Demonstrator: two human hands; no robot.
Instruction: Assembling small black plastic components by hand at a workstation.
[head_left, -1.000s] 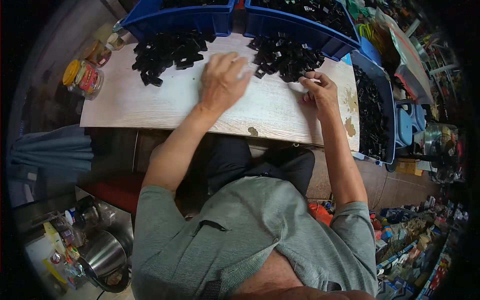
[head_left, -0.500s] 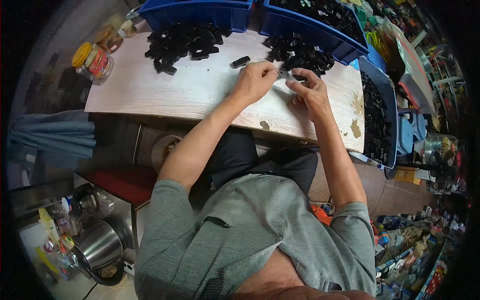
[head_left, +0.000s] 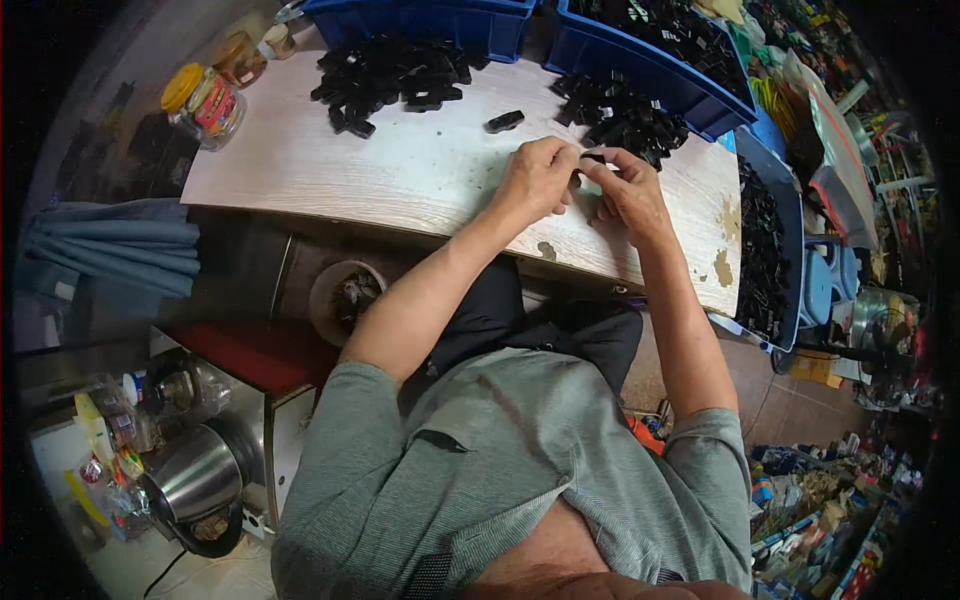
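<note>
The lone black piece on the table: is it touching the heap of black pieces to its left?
Apart. The head view shows a strip of white tabletop between the lone black piece and the left heap.

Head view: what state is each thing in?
Right hand: pinching black part
Left hand: fingertips bunched at black part, grip hidden
Black part: held, partly hidden
Left pile: heaped loose
Right pile: heaped loose
Lone part: lying apart from both piles
Right bin: open, filled with black pieces
Jar: yellow lid on
Table: surface worn in patches
</note>
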